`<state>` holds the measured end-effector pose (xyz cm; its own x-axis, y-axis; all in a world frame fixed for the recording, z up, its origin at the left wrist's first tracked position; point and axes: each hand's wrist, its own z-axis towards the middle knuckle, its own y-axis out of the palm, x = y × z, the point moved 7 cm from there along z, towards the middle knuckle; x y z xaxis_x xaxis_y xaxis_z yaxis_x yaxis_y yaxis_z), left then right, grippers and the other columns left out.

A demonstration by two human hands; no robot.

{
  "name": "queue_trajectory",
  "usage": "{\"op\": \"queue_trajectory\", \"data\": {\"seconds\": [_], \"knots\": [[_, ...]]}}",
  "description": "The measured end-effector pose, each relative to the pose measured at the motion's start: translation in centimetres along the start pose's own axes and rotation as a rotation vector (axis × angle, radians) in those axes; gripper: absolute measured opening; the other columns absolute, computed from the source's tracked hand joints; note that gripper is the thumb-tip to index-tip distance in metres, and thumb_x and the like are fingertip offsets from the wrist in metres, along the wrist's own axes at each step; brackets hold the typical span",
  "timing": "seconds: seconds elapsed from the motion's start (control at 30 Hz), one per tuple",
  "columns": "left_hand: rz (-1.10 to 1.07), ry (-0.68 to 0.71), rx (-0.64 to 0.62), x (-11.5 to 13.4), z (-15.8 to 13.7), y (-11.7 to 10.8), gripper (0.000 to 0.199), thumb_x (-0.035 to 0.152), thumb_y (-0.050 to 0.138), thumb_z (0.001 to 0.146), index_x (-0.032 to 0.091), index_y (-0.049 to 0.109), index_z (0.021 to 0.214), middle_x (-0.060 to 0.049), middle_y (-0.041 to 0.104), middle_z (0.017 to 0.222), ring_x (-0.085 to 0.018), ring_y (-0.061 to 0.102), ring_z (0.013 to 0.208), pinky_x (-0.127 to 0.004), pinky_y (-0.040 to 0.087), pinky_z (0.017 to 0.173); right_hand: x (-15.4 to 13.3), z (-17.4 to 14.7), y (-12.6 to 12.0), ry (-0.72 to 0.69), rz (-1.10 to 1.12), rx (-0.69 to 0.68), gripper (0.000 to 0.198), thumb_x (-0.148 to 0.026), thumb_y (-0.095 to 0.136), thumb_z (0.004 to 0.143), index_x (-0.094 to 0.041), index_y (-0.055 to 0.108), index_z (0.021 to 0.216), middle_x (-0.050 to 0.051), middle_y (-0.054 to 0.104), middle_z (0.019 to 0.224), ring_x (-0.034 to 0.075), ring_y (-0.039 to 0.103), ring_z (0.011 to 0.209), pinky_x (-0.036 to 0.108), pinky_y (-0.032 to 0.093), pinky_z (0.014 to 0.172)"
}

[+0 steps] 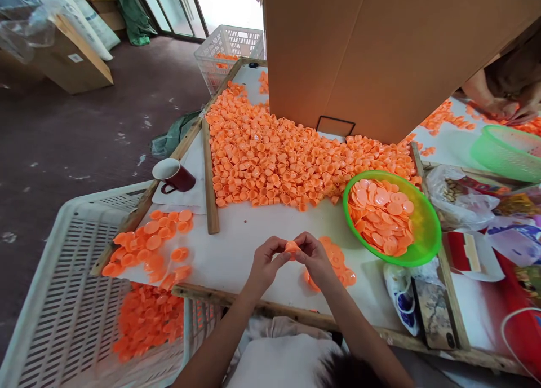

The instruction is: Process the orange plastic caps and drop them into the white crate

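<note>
Over the front of the white tabletop, my left hand and my right hand meet with bent fingers. Between their fingertips they pinch a small orange plastic cup-shaped piece; the fingers cover part of it. Flat orange discs lie spread just beside and under my right hand. Farther right, a green plastic bowl holds many similar discs. Behind my hands spreads a large heap of small orange cups. At the left, orange pieces with wide round tops are scattered.
A maroon mug stands left behind a wooden strip. A white crate with orange pieces sits at the left edge. A large cardboard sheet rises behind the heap. A phone lies at right; another person's hands work beyond.
</note>
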<state>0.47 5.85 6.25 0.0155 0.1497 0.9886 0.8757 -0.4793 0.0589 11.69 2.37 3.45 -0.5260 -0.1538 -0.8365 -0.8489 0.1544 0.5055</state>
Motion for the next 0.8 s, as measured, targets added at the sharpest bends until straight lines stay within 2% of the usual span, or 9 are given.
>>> {"op": "queue_trajectory", "data": {"seconds": [0.1,0.17,0.33,0.5,0.63,0.8], "knots": [[0.082,0.008,0.074,0.3,-0.1,0.1,0.018,0.034,0.062,0.080,0.016,0.066,0.081,-0.002,0.057,0.075,-0.014,0.052,0.073,-0.025,0.041,0.067,-0.4,0.1,0.0,-0.015,-0.035,0.063,0.023,-0.034,0.073,0.071,-0.019,0.057,0.075,-0.002,0.056,0.069,0.011,0.050,0.065,0.025,0.042,0.062],[0.060,-0.017,0.096,0.0,0.0,0.3,0.018,0.034,0.061,0.081,0.016,0.065,0.082,-0.002,0.058,0.075,-0.014,0.053,0.073,-0.026,0.042,0.068,-0.5,0.2,0.0,0.005,-0.044,0.070,0.023,-0.035,0.072,0.071,-0.019,0.057,0.074,-0.002,0.056,0.069,0.012,0.051,0.066,0.026,0.044,0.064],[-0.059,-0.098,0.046,-0.7,0.6,0.7,0.020,0.035,0.060,0.081,0.016,0.061,0.082,-0.002,0.061,0.075,-0.015,0.056,0.072,-0.026,0.044,0.068,-0.5,0.4,0.1,0.079,0.003,-0.029,0.021,-0.038,0.066,0.077,-0.019,0.059,0.081,0.000,0.056,0.076,0.012,0.053,0.071,0.027,0.044,0.069],[-0.036,-0.124,0.002,0.4,0.8,0.9,0.024,0.037,0.059,0.081,0.014,0.061,0.075,-0.002,0.062,0.071,-0.015,0.056,0.070,-0.026,0.043,0.067,-0.3,0.3,-0.2,0.081,0.031,-0.020,0.017,-0.034,0.065,0.079,-0.018,0.058,0.078,-0.001,0.054,0.070,0.011,0.049,0.066,0.024,0.040,0.064],[0.008,-0.155,0.063,0.2,0.8,0.8,0.028,0.039,0.056,0.082,0.015,0.059,0.069,-0.001,0.061,0.065,-0.014,0.054,0.065,-0.025,0.041,0.064,0.3,0.6,-0.3,0.036,-0.065,0.025,0.018,-0.035,0.066,0.078,-0.019,0.058,0.075,-0.002,0.054,0.067,0.011,0.049,0.065,0.024,0.039,0.061],[-0.013,-0.210,0.177,-2.0,1.0,0.1,0.032,0.043,0.056,0.080,0.016,0.056,0.063,0.001,0.055,0.058,-0.013,0.049,0.060,-0.024,0.039,0.060,1.2,0.7,-0.6,0.009,-0.217,0.104,0.022,-0.042,0.059,0.081,-0.020,0.058,0.079,-0.001,0.057,0.071,0.014,0.052,0.067,0.028,0.045,0.064]]}}
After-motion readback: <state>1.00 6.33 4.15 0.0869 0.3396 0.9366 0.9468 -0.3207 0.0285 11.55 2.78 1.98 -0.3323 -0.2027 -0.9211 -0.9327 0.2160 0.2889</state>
